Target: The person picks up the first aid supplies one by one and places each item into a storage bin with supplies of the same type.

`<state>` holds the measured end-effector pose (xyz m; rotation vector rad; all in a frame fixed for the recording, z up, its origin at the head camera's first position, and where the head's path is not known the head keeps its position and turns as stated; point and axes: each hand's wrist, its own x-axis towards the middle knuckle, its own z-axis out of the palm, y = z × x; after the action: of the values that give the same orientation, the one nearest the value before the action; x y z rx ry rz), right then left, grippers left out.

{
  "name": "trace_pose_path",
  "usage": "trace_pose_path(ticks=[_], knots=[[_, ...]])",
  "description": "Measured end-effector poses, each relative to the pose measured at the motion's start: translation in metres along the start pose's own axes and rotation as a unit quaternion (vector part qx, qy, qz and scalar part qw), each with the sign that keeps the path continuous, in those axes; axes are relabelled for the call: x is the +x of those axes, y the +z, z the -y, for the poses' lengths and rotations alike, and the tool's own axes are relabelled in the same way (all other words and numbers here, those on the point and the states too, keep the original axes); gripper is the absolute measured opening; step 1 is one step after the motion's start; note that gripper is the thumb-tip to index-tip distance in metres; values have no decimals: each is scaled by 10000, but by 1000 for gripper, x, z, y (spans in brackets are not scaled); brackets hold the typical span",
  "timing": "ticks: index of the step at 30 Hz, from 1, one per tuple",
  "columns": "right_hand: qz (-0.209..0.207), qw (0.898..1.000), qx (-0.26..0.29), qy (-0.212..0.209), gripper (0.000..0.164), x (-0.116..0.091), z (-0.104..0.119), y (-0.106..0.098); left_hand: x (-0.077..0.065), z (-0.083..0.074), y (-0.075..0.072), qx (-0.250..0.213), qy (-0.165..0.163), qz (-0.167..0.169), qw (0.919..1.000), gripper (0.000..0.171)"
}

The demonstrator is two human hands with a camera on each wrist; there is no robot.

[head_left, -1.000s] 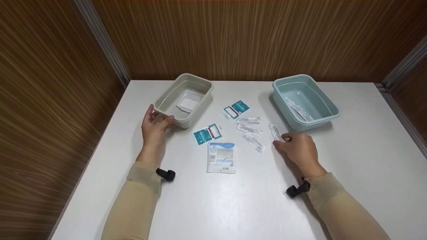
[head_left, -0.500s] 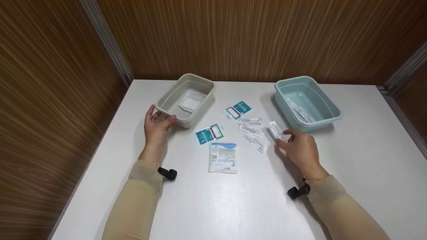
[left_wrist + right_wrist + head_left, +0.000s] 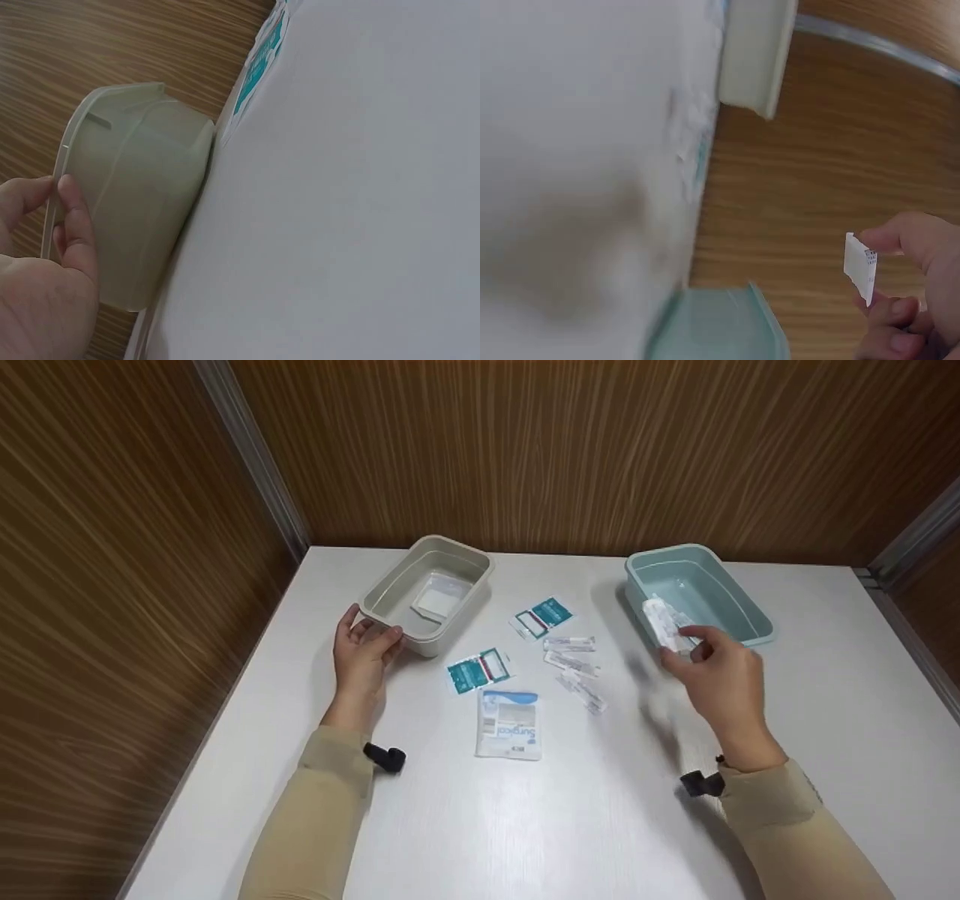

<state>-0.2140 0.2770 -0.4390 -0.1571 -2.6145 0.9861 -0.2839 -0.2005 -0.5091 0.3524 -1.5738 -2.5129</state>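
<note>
My left hand (image 3: pixel 360 660) holds the near rim of a beige plastic bin (image 3: pixel 429 647). The left wrist view shows thumb and fingers pinching the bin's edge (image 3: pixel 58 150). Inside that bin lies a white square packet (image 3: pixel 439 598). Between thumb and fingers, my right hand (image 3: pixel 726 682) pinches a slim white printed packet (image 3: pixel 661 622), raised over the near left edge of a pale teal bin (image 3: pixel 724 589). Another slim packet lies in the teal bin, now partly hidden. The right wrist view shows the held packet (image 3: pixel 860 268) edge-on, its contents not visible.
Between the bins lie three slim clear-and-white packets (image 3: pixel 571 663) and two teal-and-white sachets (image 3: pixel 478 670). Nearer to me is a white and blue packet (image 3: pixel 510 726) marked "Surgical". Wood-grain panels (image 3: pixel 555 457) enclose the white table (image 3: pixel 525 825) at the back and sides.
My right hand has lifted the slim packet off the table and carried it right and away from me, to the teal bin. The left hand keeps its hold; the head view shifted slightly.
</note>
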Motion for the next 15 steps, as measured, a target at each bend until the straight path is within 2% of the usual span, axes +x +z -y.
trace_pose_path(ticks=[5,7,11,15], knots=[[125,9954,-5,949,56,28,-18,-29,-2,4,-1,181,70,46,9998,99],[155,9927,-67,1194,60,41,-25,-38,-2,4,0,226,85,21,9997,99],[76,9906,-333,1325,61,61,-36,-50,-3,3,1,290,97,-41,9995,100],[62,9907,-493,1266,61,75,-41,-53,-3,2,1,291,132,-49,9995,100]])
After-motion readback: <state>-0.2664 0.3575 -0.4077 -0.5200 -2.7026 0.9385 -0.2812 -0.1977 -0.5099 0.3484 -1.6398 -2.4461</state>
